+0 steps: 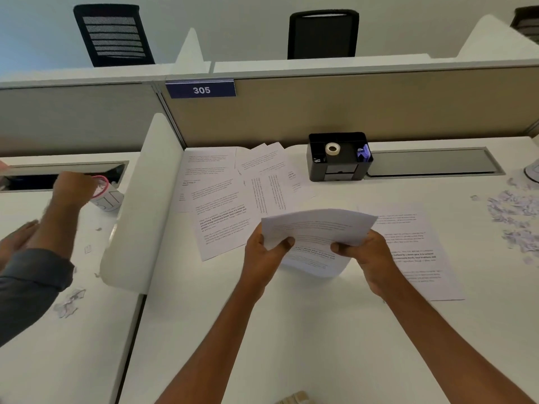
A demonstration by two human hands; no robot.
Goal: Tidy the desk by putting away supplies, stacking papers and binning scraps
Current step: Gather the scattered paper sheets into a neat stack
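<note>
On the desk [291, 330], your left hand [264, 252] and right hand [370, 255] each pinch the sheets [318, 228] between thumb and fingers; loose papers [221, 217] (and right-edge scraps [513, 217]) are left to clear.

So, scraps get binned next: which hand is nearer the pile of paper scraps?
Right. The right hand grips the held sheets on the side facing the scrap pile; the left hand grips their opposite edge, farther off.
</note>
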